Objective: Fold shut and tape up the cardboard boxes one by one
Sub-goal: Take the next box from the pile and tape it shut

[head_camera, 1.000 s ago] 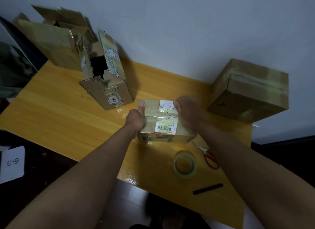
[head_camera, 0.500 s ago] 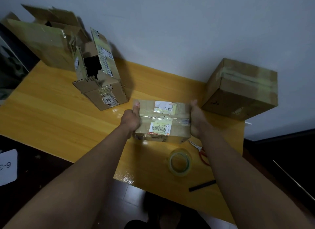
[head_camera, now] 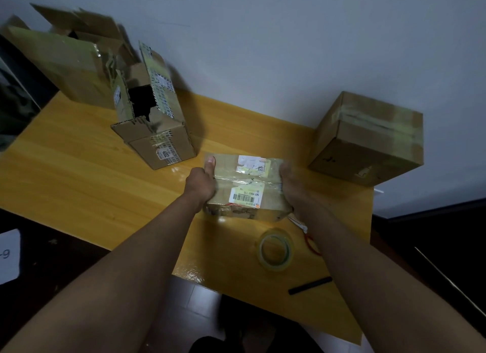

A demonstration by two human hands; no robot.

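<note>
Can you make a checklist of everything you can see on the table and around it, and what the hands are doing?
Surface: yellow wooden table, glossy at the near edge.
Job's things: small box closed, tape along its top seam; taped box at the right; open box and big open box at the back left; tape roll lying flat.
Clutter: scissors partly hidden by the right arm; black marker.
Hands: left hand and right hand hold the small box by its two ends.
Cables: nothing seen.
Surroundings: white wall; paper sign on the dark floor.
</note>
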